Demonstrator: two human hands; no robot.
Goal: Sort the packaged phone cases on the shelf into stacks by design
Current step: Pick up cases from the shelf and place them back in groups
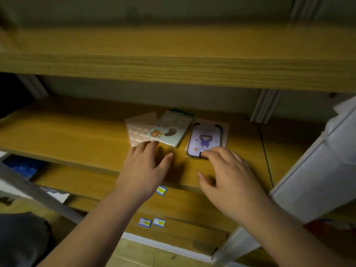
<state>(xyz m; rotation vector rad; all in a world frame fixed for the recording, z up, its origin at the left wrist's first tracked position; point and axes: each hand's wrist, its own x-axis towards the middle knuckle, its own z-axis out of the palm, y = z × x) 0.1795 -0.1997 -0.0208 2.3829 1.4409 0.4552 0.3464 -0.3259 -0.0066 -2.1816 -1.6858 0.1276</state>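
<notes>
Wooden shelving fills our view, and we are reaching onto the middle shelf [77,135], where the packaged phone cases lie near its centre. On the right lies a lilac case [205,138] printed with a small cartoon figure, flat in its clear wrapper. Just to its left a pale green case [169,132] with a brown bean shape sits tilted, overlapping a clear quilted case [137,130] beneath it; more packets seem stacked under the green one, though we cannot tell how many.

Our right hand [229,176] is palm-down with fingers spread loosely, its fingertips [210,152] resting on the lilac case's near edge, gripping nothing. Our left hand [144,168] is also palm-down and open, fingers fanned, its tips at the near corner of the quilted case; contact is too blurred to judge. Both bare forearms come up from the bottom of the view.

Small blue-and-yellow labels [161,190] are stuck on the shelf fronts below, and a white upright [264,106] stands behind at the right.
</notes>
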